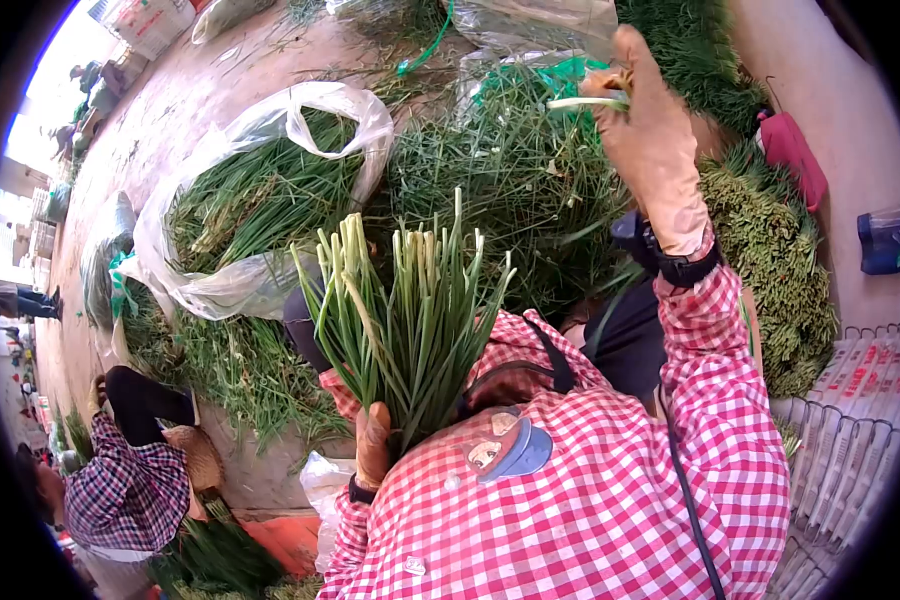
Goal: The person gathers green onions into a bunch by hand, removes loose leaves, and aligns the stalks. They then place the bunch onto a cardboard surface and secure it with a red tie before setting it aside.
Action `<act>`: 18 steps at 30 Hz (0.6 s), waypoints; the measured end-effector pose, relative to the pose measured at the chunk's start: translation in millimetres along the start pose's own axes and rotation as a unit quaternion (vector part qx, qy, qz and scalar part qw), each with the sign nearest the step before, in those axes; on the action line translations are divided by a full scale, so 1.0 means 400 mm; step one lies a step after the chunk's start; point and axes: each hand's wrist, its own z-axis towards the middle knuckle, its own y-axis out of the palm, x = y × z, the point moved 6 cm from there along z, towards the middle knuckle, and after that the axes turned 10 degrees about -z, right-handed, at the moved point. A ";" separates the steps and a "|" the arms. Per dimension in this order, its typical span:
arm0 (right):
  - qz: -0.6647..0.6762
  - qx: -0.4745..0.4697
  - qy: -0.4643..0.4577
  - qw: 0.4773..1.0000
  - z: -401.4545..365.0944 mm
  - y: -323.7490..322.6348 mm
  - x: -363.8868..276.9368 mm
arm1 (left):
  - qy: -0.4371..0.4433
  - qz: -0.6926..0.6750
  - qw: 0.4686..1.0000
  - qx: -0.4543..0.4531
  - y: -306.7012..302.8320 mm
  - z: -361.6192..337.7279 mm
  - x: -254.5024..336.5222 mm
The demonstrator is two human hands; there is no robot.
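My left hand (373,445), in a tan glove, is wrapped round the lower part of a thick bunch of garlic chives (400,310). The bunch stands upright against my chest, pale cut ends at the top. Raised at the upper right, my gloved right hand (650,145) is closed on a thin chive stalk (578,102) with a whitish end. Something yellow-brown also shows at its fingertips, too small to name. Below this hand spreads a heap of loose green trimmings (500,170).
An open clear plastic bag (345,105) of green stalks lies ahead left. Stacked bundles (770,250) line the right wall, near wrapped white packs (840,440) and a pink cloth item (792,160). Another person (135,480) sits at the lower left; someone else stands farther back.
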 end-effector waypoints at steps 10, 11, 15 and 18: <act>-0.022 -0.396 -0.341 0.852 -0.210 0.315 -0.270 | 0.017 0.176 0.983 -0.042 -0.055 -0.010 0.001; 0.011 -0.342 -0.371 0.863 -0.222 0.325 -0.262 | 0.031 0.144 0.989 -0.023 -0.018 -0.011 0.018; -0.179 -0.150 -0.402 0.886 -0.138 0.310 -0.205 | 0.041 0.112 0.992 0.043 -0.007 -0.002 0.015; -0.247 -0.083 -0.319 0.911 -0.015 0.264 -0.067 | 0.015 0.134 0.990 0.050 -0.149 0.016 -0.050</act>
